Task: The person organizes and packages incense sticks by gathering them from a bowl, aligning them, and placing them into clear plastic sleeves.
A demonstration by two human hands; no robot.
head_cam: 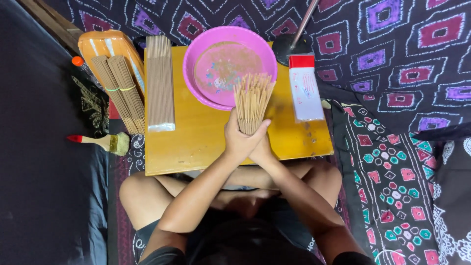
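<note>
A person sits cross-legged at a low wooden desk [206, 142], both hands wrapped around a bundle of thin brown sticks [252, 100]; a pink plastic basin [196, 54] sits at the desk's far edge, near its middle, its floor dusted with brownish powder and small coloured specks, and the fanned tips of the sticks reach over its near rim; the bundle stands roughly upright, its long axis running from the near edge toward the far edge, the lower ends gathered tight in the grip and the upper ends splaying outward. The left hand [241, 140] closes around the base of the bundle from the left, fingers curled over the sticks; the right hand [262, 149] presses in from the right and lies mostly hidden behind the left, so its fingers cannot be made out, though it too clasps the bundle; both hands hover above the desk's near half, close to its centre. A flat sheaf of sticks [160, 81] lies along the desk's left edge; a long packet with a red top [304, 88] lies along its right edge; beyond the left edge, two banded bundles [120, 91] rest against an orange tray [105, 44], and a paintbrush [100, 141] lies on dark cloth.
</note>
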